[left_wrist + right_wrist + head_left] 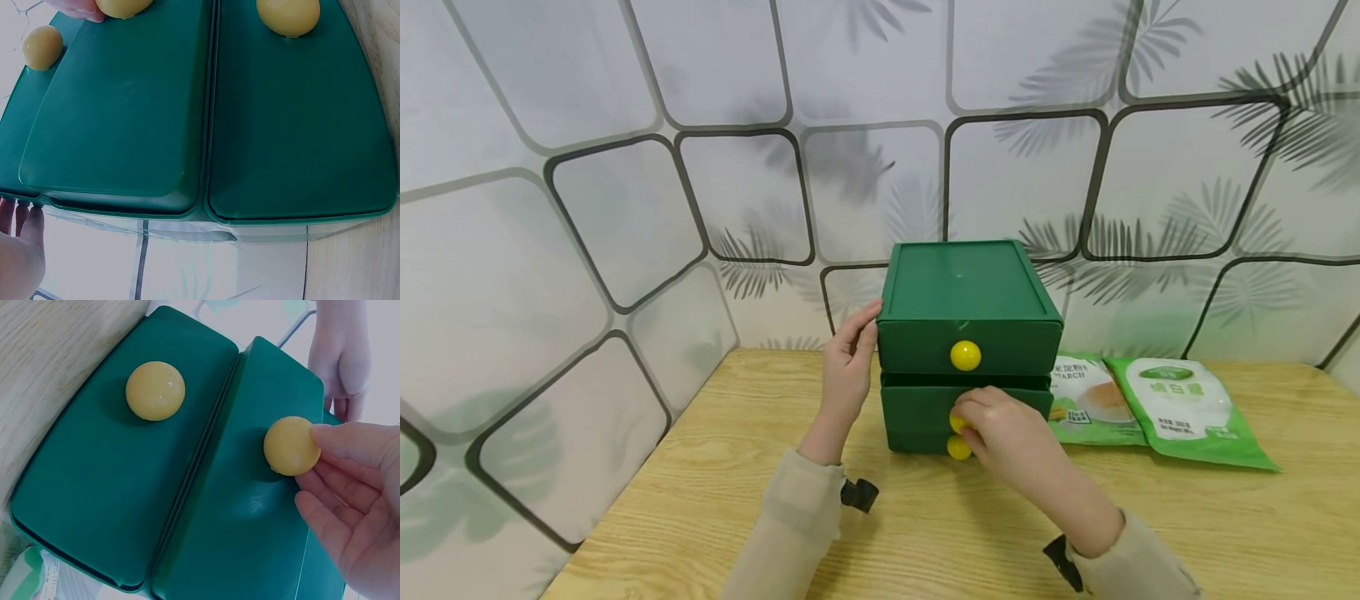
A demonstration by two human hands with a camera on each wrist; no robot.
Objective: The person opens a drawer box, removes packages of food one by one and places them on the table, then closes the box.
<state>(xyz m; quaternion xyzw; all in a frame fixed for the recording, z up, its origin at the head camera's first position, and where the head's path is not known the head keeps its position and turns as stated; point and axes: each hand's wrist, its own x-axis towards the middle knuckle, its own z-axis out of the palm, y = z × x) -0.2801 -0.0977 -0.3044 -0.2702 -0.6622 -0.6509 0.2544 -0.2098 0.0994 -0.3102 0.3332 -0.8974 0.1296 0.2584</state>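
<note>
On wooden table (700, 475), bracing green cabinet (958, 282) and apparently sliding slightly protruding middle drawer (919, 417) (in or out: unclear); resting extended left hand (848, 371) along upper left side, pinching with right hand (1011, 433) yellow knob (289, 447); next probably calling for level, straight force.

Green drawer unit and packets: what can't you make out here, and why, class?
Inside the middle drawer: head view, only a dark gap shows.
Left end of the left packet: head view, behind the drawer unit.
Smallest print on the right packet: head view, too small.
Most of the right hand: left wrist view, cut off by top edge.
</note>
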